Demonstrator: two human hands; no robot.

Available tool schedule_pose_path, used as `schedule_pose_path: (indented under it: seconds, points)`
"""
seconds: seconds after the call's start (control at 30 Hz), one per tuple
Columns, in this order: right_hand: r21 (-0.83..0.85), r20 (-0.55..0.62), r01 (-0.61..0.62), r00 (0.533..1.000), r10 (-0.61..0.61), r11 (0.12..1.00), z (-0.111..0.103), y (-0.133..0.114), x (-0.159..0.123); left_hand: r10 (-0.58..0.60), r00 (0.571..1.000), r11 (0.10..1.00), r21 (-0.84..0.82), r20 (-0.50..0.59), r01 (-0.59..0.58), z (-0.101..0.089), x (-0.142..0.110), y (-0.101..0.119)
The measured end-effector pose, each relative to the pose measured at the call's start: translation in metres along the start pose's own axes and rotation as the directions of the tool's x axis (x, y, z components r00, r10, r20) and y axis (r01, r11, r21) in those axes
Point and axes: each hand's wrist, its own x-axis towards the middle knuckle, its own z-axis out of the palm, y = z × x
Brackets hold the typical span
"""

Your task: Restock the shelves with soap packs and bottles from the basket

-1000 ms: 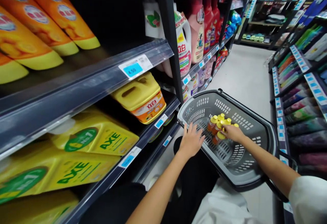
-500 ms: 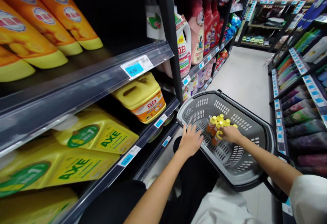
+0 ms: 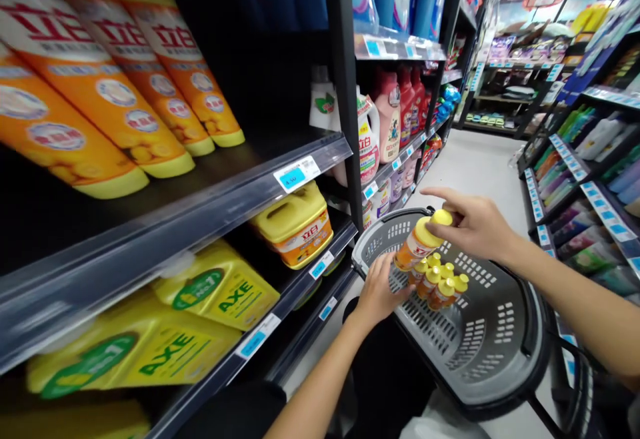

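Above the grey shopping basket (image 3: 480, 375) I hold a tilted orange dish soap bottle (image 3: 417, 247) with a yellow cap. My right hand (image 3: 473, 222) grips it at the cap, thumb against it and index finger stretched out. Around the bottle's lower end closes my left hand (image 3: 383, 295), over the basket's near rim; some of its fingers are hidden behind the bottle. Several like bottles (image 3: 440, 285) with yellow caps stand together on the basket floor, just below the held one.
On the left, an upper shelf (image 3: 240, 189) carries large orange bottles (image 3: 165, 85). Beneath it are yellow AXE jugs (image 3: 215, 285) and another yellow jug (image 3: 297, 225). Farther along stand pink and red bottles (image 3: 390, 115). The right-hand shelves (image 3: 575, 165) line the aisle floor (image 3: 465, 159).
My right hand has risen from among the bottles in the basket, bringing one up. My left hand has moved from the rim onto that bottle. The view has tipped upward.
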Motion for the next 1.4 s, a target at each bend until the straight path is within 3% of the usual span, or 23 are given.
schedule_pose_path:
  seconds: [0.13,0.23,0.37,0.5,0.57,0.67,0.83,0.9,1.0,1.07,1.17,1.3,1.4]
  points:
    - [0.206,-0.013,0.104,0.995,-0.103,0.973,-0.015,-0.029,0.034,0.003,0.986,0.968,-0.245,-0.169,-0.045,-0.020,0.010,0.008]
    - [0.275,-0.068,0.198,0.980,-0.186,0.941,-0.016,-0.043,0.059,-0.008,0.959,0.937,-0.337,-0.283,-0.091,-0.032,0.013,0.011]
    - [0.420,-0.197,0.282,0.956,-0.216,0.862,-0.005,-0.056,0.085,-0.026,0.832,0.953,-0.264,-0.554,-0.146,-0.058,0.022,0.021]
    - [0.609,-0.167,0.292,0.956,-0.241,0.737,0.018,-0.077,0.098,-0.053,0.696,0.973,-0.194,-0.716,-0.125,-0.106,0.031,0.053]
    - [0.683,-0.098,0.259,0.959,-0.266,0.683,0.032,-0.093,0.101,-0.070,0.669,0.977,-0.187,-0.740,-0.105,-0.132,0.031,0.074]
    - [0.791,-0.018,0.180,0.962,-0.272,0.585,0.051,-0.119,0.109,-0.078,0.676,0.985,-0.162,-0.733,-0.063,-0.163,0.028,0.099]
    - [0.919,0.050,0.037,0.977,-0.207,0.393,0.062,-0.153,0.140,-0.061,0.698,0.996,-0.003,-0.714,0.085,-0.199,0.014,0.111]
    - [0.942,0.065,0.003,0.979,-0.193,0.335,0.058,-0.162,0.157,0.016,0.654,0.981,0.140,-0.756,0.138,-0.216,0.007,0.106]
    - [0.960,0.068,-0.037,0.993,-0.101,0.277,0.053,-0.174,0.187,0.228,0.541,0.872,0.417,-0.809,0.256,-0.243,-0.004,0.094]
    - [0.962,0.067,-0.054,0.997,-0.039,0.267,0.054,-0.181,0.210,0.331,0.515,0.737,0.558,-0.791,0.382,-0.257,-0.009,0.086]
    - [0.944,0.000,0.002,1.000,-0.005,0.329,0.070,-0.186,0.243,0.369,0.526,0.577,0.632,-0.766,0.517,-0.269,-0.013,0.075]
    - [0.837,-0.133,0.117,0.991,-0.010,0.534,0.104,-0.184,0.278,0.388,0.583,0.466,0.697,-0.714,0.544,-0.269,-0.013,0.067]
    - [0.760,-0.152,0.149,0.987,-0.049,0.632,0.124,-0.183,0.291,0.429,0.580,0.440,0.721,-0.693,0.536,-0.268,-0.013,0.067]
